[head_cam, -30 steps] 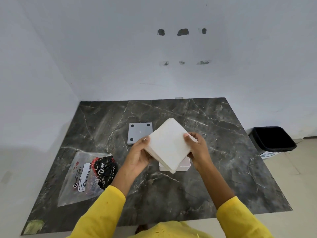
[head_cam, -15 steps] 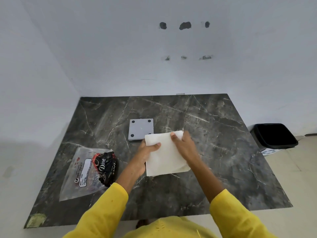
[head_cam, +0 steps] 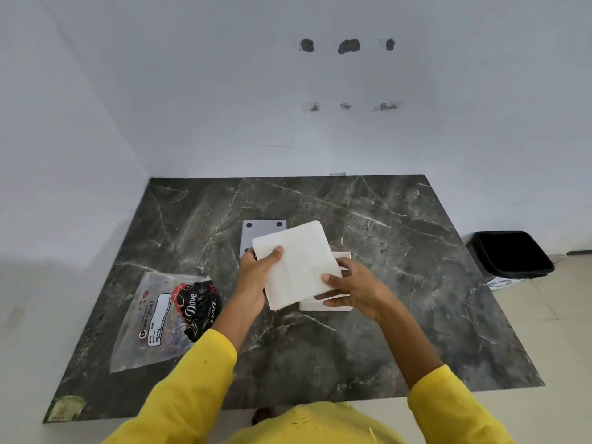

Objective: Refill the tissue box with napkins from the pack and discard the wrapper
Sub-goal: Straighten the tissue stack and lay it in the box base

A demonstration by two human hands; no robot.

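Observation:
A white stack of napkins [head_cam: 299, 262] is held just above the dark marble table [head_cam: 400, 245]. My left hand [head_cam: 256, 274] grips its left edge with the thumb on top. At the stack's lower right corner, my right hand [head_cam: 354, 288] pinches it. Under the stack lies the white tissue box [head_cam: 326, 305], mostly hidden, with only its front and right rim showing. The clear plastic wrapper [head_cam: 150, 318] with a black and red print lies flat on the table to the left.
A grey square lid [head_cam: 256, 233] with black feet lies upside down behind the stack. A black waste bin [head_cam: 509, 254] stands on the floor off the table's right side. White walls close the back and left.
The napkin stack went from tilted up to flat over the box, then shifted a little left and back, which uncovered the box's right rim. My right hand moved from the top edge to the lower right corner.

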